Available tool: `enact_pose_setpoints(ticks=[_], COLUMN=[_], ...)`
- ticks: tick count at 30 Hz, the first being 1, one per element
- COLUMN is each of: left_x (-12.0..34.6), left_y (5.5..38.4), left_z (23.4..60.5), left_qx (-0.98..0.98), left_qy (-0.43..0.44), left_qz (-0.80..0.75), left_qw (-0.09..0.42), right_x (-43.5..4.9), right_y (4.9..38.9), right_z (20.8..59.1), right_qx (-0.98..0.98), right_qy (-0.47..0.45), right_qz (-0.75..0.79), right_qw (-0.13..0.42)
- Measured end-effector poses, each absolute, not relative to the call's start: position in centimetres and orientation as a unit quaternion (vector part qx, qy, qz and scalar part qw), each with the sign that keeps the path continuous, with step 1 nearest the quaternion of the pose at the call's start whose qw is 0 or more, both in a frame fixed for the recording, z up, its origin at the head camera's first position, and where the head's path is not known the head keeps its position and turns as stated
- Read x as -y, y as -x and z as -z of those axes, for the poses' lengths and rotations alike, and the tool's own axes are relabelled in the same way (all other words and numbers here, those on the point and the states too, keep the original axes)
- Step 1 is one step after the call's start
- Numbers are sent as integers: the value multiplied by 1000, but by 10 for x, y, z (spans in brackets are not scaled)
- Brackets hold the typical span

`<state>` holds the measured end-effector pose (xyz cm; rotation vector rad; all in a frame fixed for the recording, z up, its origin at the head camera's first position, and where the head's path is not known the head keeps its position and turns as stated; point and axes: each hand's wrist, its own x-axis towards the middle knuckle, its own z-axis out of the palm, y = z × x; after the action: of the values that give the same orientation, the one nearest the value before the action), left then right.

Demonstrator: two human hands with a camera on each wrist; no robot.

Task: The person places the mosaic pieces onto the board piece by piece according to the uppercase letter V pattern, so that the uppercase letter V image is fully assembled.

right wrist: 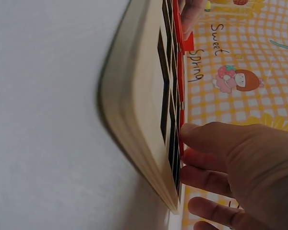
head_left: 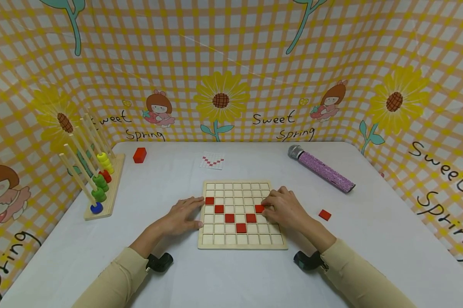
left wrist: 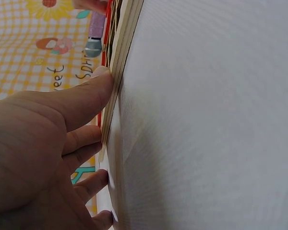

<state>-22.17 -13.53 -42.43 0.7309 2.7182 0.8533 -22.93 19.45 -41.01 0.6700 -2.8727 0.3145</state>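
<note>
A square wooden grid board (head_left: 241, 246) lies on the table, with several red square tiles (head_left: 241, 228) forming a V in its cells. My left hand (head_left: 179, 216) rests along the board's left edge, fingers extended. The left wrist view shows its thumb (left wrist: 93, 88) against the board's side. At the right side of the board, my right hand (head_left: 285, 208) pinches a red tile (head_left: 259, 208) at the upper end of the V's right arm. The right wrist view has the thumb tip (right wrist: 189, 132) right at that tile, whose far part is hidden by the fingers.
One loose red tile (head_left: 324, 214) lies right of the board. Behind the board is a small pattern card (head_left: 212, 161) with a red V. A purple glittery microphone (head_left: 325, 171) lies back right; a red block (head_left: 140, 155) and a bead-stacking rack (head_left: 114, 184) stand left.
</note>
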Motion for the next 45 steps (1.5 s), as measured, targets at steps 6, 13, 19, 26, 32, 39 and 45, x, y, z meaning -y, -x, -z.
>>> enact_pose_setpoints(ticks=[6,13,19,26,32,39,45], left_x=[135,135,136,136,136,136,136], left_y=[222,223,222,222,223,224,222], left_z=[425,425,426,426,425,426,425], left_qx=[-920,-923,-921,-921,-920,-921,-921], left_qy=[-248,-244,-252,-245,-246,-248,-243], left_qz=[-285,-282,-282,-284,-286,-283,-288], left_qw=[99,99,97,106,104,100,103], right_x=[-200,-217,-238,-262,-281,-303,-317], right_y=[226,218,208,198,194,191,189], right_z=[407,406,406,403,403,406,408], right_qx=[971,969,964,966,972,975,977], right_qy=[-200,-191,-192,-174,-141,-126,-118], right_qz=[-107,-117,-133,-132,-137,-132,-118], right_qw=[81,106,130,136,127,129,130])
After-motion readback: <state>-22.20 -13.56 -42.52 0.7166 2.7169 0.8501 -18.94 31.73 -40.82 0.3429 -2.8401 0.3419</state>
